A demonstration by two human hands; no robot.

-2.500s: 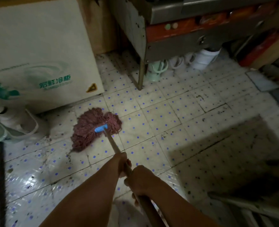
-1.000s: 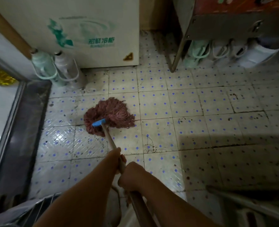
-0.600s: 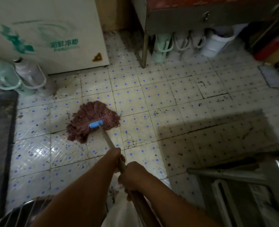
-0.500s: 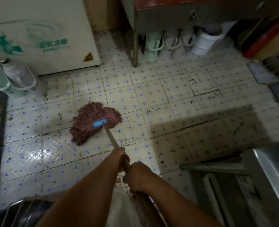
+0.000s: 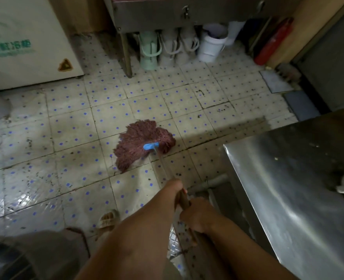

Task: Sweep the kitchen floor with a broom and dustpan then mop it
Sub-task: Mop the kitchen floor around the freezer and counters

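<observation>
both hands grip the wooden mop handle (image 5: 168,170). the left hand (image 5: 174,187) sits further down the shaft, its fingers wrapped under and mostly hidden behind the wrist, only a fingertip peeking out on the right side. the right hand (image 5: 197,216) holds nearer the body, fingers curled round the handle; the handle's upper end is cut off between the forearms. the reddish mop head (image 5: 140,145) lies spread flat on the tiled floor (image 5: 76,138), near the middle of the view, with a blue clamp (image 5: 150,146) joining it to the handle. a steel desk (image 5: 288,178) fills the lower right, its far edge cut by the frame, and a pale object on it is half out of view. a white freezer (image 5: 25,47) stands upper left. jugs and a white bucket (image 5: 210,47) sit under a metal stand, dim and hard to tell apart. a sandalled foot (image 5: 107,219) shows below, blurred.
</observation>
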